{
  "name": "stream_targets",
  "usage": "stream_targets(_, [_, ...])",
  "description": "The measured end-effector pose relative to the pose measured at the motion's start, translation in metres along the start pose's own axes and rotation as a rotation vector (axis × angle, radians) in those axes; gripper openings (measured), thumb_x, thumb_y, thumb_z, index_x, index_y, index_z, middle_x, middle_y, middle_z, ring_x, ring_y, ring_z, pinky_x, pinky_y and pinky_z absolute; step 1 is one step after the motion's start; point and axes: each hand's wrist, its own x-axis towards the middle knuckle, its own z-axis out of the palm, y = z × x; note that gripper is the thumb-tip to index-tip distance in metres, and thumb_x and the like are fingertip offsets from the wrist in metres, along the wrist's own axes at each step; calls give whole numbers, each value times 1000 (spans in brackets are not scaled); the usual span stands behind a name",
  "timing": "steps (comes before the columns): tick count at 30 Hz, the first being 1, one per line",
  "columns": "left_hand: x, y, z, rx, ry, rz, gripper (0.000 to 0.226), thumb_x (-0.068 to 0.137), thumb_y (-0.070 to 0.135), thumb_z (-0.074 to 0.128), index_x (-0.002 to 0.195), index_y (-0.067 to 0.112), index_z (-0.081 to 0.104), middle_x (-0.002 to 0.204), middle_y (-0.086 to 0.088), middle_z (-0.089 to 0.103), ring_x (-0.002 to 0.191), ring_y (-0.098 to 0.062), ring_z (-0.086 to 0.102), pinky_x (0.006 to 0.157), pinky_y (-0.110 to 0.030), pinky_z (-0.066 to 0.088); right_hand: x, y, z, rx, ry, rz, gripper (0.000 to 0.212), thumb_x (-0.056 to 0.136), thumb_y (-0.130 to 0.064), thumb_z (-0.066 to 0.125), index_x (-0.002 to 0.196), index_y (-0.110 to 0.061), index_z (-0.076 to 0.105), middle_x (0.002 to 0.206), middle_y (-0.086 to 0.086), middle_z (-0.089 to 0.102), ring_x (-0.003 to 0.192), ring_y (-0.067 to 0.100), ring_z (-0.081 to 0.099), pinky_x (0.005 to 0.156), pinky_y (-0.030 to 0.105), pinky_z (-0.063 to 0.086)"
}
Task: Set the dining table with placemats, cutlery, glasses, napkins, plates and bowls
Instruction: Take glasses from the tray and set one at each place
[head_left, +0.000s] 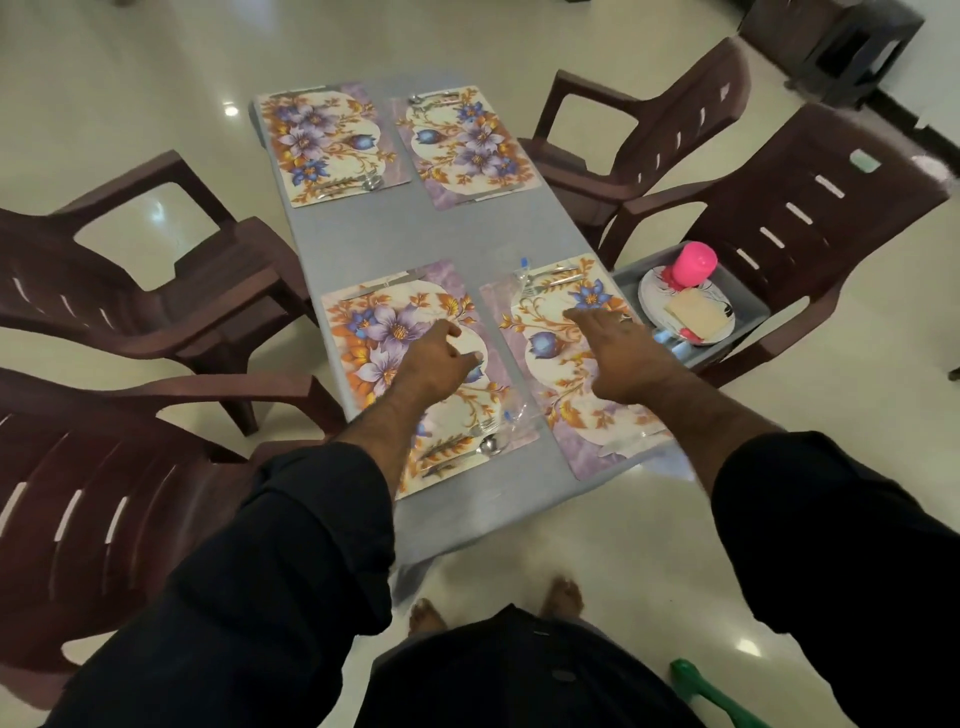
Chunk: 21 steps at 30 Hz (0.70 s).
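Several floral placemats lie on the grey table (426, 234). My left hand (436, 358) hovers over the near left placemat (363, 332), fingers loosely curled, holding nothing. My right hand (618, 348) reaches with straight fingers over the near right placemat (545, 364), toward the grey tray (748, 306). Cutlery (467, 447) lies at the near left mat's edge, more cutlery (550, 280) at the far edge of the near right mat. A clear glass (522, 275) stands by that cutlery, another glass (514, 410) between the near mats. The far mats (332, 140) (467, 145) carry cutlery too.
On a chair seat to the right the tray holds white plates (654, 296), pink bowls (693, 265) and a folded napkin (696, 312). Brown plastic chairs (156, 291) (805, 208) flank the table on both sides. A green object (711, 691) lies on the floor near my feet.
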Motion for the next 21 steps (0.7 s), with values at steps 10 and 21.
stream_targets(10, [9, 164, 142, 376, 260, 464, 42, 90, 40, 62, 126, 19, 68, 126, -6, 70, 117, -31, 63, 99, -47, 49, -36, 188, 13, 99, 131, 65, 103, 73, -39, 84, 157, -27, 27, 148, 10, 46, 129, 34, 51, 102, 51, 49])
stream_targets(21, [28, 286, 389, 379, 52, 337, 43, 87, 41, 67, 124, 17, 66, 124, -10, 65, 117, -35, 59, 97, -48, 50, -111, 439, 34, 148, -7, 251, 94, 68, -24, 77, 150, -27, 32, 139, 8, 47, 127, 36, 49, 100, 52, 51])
